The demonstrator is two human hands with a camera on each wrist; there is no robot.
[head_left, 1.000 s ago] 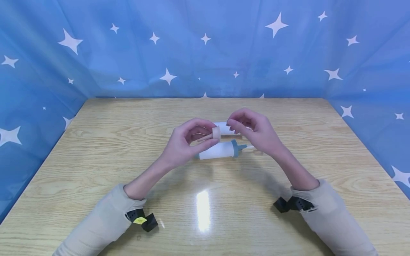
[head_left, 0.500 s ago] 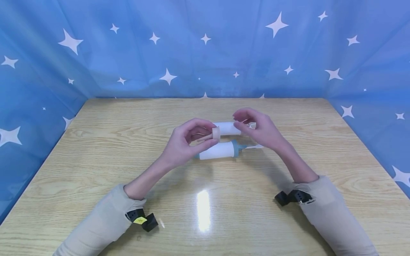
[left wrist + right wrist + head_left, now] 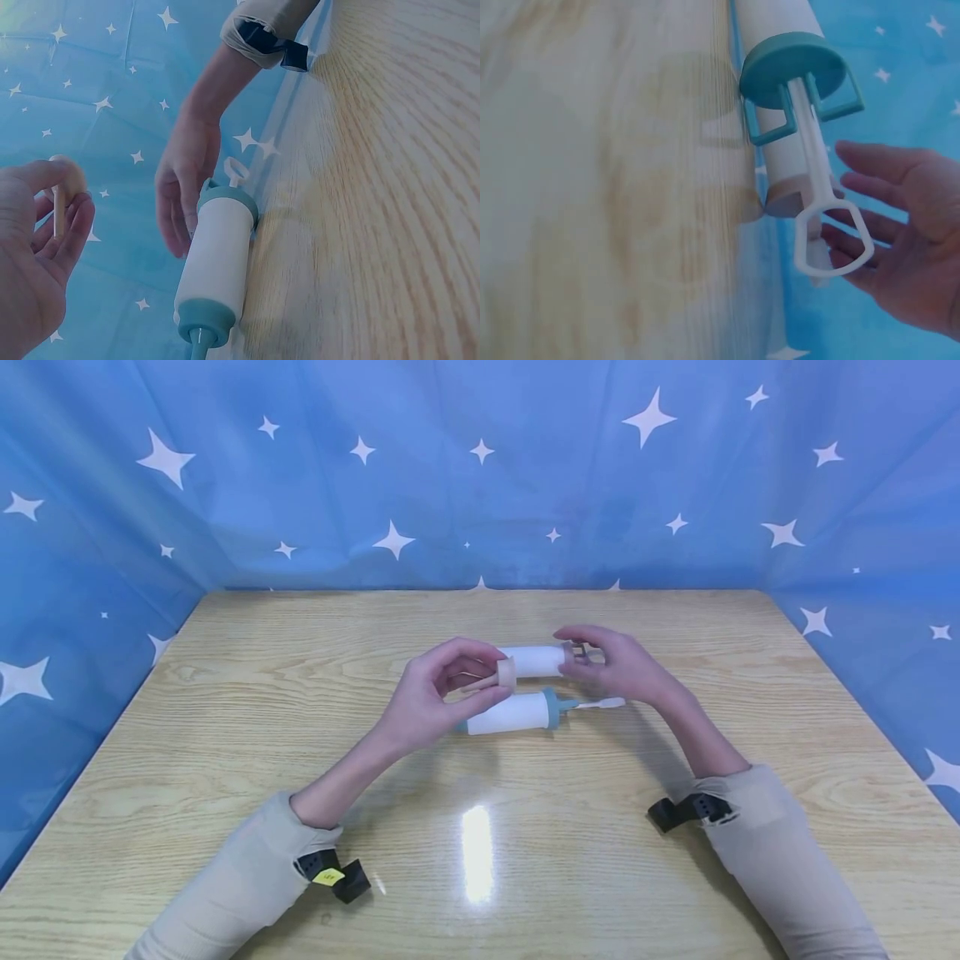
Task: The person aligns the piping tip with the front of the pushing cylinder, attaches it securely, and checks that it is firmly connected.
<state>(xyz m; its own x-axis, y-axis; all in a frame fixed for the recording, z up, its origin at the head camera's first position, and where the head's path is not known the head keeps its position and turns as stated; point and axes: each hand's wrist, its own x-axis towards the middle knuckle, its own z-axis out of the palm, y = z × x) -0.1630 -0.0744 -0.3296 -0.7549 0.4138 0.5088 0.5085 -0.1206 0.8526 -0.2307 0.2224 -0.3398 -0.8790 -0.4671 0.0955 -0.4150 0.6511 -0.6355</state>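
In the head view, your left hand [image 3: 431, 706] pinches a small beige piece [image 3: 506, 674] between thumb and fingertips; it has a rounded, smooth matte end and a slim straight stem [image 3: 480, 682]. You have it just above the front syringe [image 3: 508, 714], a smooth white cylinder lying on its side with a teal collar [image 3: 552, 708] and a thin white plunger [image 3: 600, 703] to the right. The rear syringe [image 3: 532, 662] lies beyond, roughly parallel, white with a brownish-beige collar [image 3: 567, 653]. Your right hand [image 3: 626, 668] has thumb and fingers apart, bracketing that collar; you cannot tell whether they touch it. The surface [image 3: 262, 710] is pale wood grain, glossy enough to show a white glare [image 3: 476, 853]; behind it hangs a creased blue curtain [image 3: 480, 485] with four-pointed white stars.

In the left wrist view, your thumb lies across the beige piece, its stem standing roughly upright in front of your curved fingers. The front syringe shows a tapered teal nozzle [image 3: 199, 342] at its near end, and your right hand hangs beyond the barrel.

In the right wrist view, the teal collar is domed, with two squared finger loops [image 3: 772, 137], and the plunger ends in an angular open ring. Your right fingers are spread and loosely bent beside the rear syringe's collar, partly hidden behind that ring.
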